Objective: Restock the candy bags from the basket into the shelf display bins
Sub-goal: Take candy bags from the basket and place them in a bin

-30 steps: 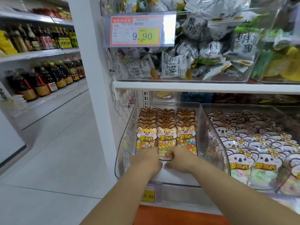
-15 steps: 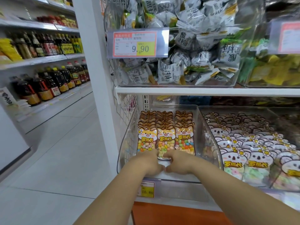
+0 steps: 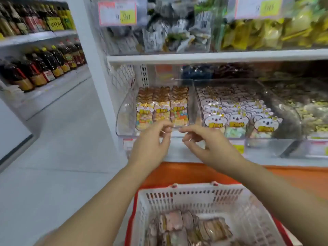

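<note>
Print on the candy bags (image 3: 161, 110) and the price tag (image 3: 117, 13) is too blurred to read. The bags stand in three front-to-back rows in the clear bin (image 3: 124, 112), long axis upright, faces to the aisle. Left hand (image 3: 151, 144) and right hand (image 3: 211, 146) hover just before the bin, fingers loosely curled, holding nothing. More bags lie in the basket (image 3: 177, 197).
</note>
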